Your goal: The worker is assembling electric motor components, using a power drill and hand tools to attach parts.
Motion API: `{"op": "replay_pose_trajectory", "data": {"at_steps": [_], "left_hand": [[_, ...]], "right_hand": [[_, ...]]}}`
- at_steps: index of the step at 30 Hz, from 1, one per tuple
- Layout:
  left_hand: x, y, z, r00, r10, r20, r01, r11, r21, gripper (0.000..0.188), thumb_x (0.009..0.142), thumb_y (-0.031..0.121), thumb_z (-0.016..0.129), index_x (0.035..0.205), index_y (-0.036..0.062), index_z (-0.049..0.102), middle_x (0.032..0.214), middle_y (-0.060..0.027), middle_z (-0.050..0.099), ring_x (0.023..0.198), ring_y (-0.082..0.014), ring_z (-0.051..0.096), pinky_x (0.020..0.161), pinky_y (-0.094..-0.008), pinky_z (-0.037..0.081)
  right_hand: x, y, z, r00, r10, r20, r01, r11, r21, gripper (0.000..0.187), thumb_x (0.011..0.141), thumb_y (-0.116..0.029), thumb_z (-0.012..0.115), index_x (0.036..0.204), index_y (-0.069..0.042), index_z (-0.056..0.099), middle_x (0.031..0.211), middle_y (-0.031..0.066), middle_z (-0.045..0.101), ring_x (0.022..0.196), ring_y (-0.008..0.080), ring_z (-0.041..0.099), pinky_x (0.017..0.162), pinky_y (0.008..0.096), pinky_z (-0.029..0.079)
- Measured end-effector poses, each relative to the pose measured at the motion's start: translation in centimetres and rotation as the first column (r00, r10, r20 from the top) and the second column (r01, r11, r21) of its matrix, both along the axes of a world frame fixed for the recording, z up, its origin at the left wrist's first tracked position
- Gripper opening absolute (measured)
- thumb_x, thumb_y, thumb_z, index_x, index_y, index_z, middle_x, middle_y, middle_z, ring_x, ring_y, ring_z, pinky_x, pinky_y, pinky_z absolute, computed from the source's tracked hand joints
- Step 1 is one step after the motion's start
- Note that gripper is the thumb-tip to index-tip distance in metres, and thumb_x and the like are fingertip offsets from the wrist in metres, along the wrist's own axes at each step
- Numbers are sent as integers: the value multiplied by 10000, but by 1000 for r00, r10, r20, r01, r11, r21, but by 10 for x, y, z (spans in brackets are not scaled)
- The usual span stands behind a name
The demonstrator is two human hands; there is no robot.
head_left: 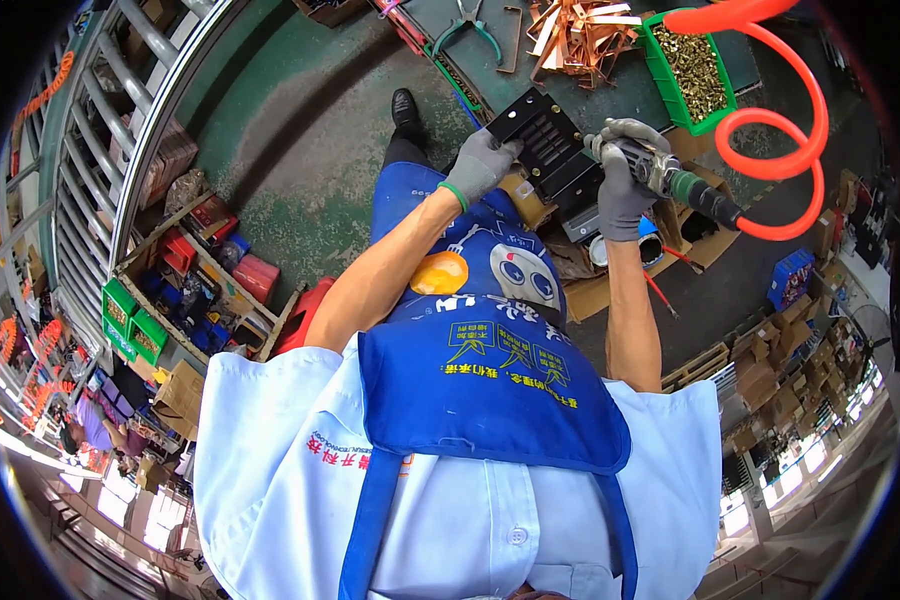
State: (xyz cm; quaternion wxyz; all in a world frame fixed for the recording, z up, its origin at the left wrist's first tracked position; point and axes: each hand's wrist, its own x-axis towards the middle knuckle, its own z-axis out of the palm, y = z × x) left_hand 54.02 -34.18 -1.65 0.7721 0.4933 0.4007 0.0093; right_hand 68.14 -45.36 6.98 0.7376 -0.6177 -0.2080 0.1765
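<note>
Panel (548,150) between two gloved hands (482,166)

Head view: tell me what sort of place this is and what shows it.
Probably a factory workshop: there is a roller conveyor at left, a green bin of small brass-coloured parts, and a tool on a coiled red hose in the right hand.

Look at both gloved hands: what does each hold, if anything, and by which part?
The left hand holds the black slotted part by its left edge; the right hand holds the power tool around its metal body, beside the green collar.
</note>
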Motion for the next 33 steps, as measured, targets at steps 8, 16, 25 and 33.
{"op": "replay_pose_trajectory", "data": {"at_steps": [8,16,25,33], "left_hand": [[1,1,9,1000,11,-22,-12,999,-43,251,945,105,590,1158,-27,611,1020,-85,674,862,-170,661,740,-308,577],[1,-2,-2,999,46,7,-46,999,-12,241,941,103,596,1141,-31,609,997,-91,675,845,-171,661,719,-299,574],[2,0,7,998,57,-3,-57,996,-62,251,935,103,595,1139,-42,592,1025,-106,664,868,-175,658,725,-309,582],[0,-1,2,998,63,3,-63,997,-39,246,926,98,598,1134,-33,592,1008,-103,666,869,-170,652,732,-314,571]], "right_hand": [[0,0,-4,999,-14,44,15,1000,-22,326,779,45,625,1084,-21,528,1025,111,633,863,156,627,784,310,556],[0,1,-5,1000,2,27,-2,1000,14,329,781,34,647,1082,-28,531,1017,109,635,864,153,626,770,303,553],[1,2,-3,1000,3,18,-3,1000,9,315,796,20,654,1080,-29,529,1014,104,635,853,149,627,762,304,555],[1,1,-4,1000,6,10,-6,1000,13,303,783,45,624,1065,-21,534,991,121,637,822,167,636,740,336,577]]}}
